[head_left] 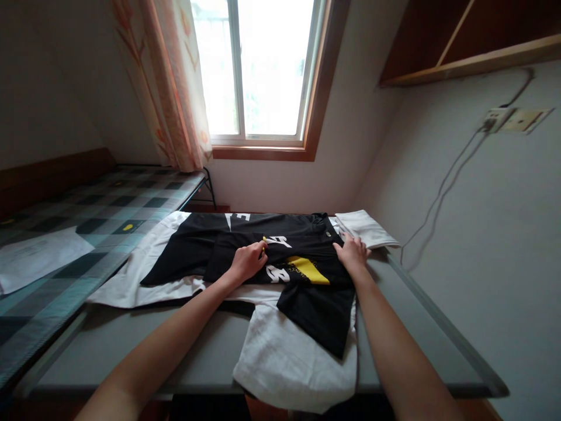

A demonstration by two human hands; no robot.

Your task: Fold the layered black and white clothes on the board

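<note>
Checked blue-grey mattress point(158, 190) at far L of frame, w/ a sheet of paper point(44, 257) on it. Next, a grey table point(193, 356) across bottom ctr, w/ a white T-shirt point(293, 351) laid out flat-ish, hem end toward the L, one sleeve at lower ctr reaching the near edge. On top, mid-frame, a black printed T-shirt point(175, 251), apparently doubled lengthwise; its short sleeve sticks out lower R of ctr, not tucked in. So the layering's done, but the sleeves are out & both tees are at full length, AFAICT. L hand point(249, 261) nearly closed, fingers curled at the black tee's print; can't tell if fabric's pinched. R hand point(353, 252) part open, fingers spread on its collar end, nothing visibly gripped. Just beyond, upper R of the tees, a folded white cloth point(368, 229).
</note>
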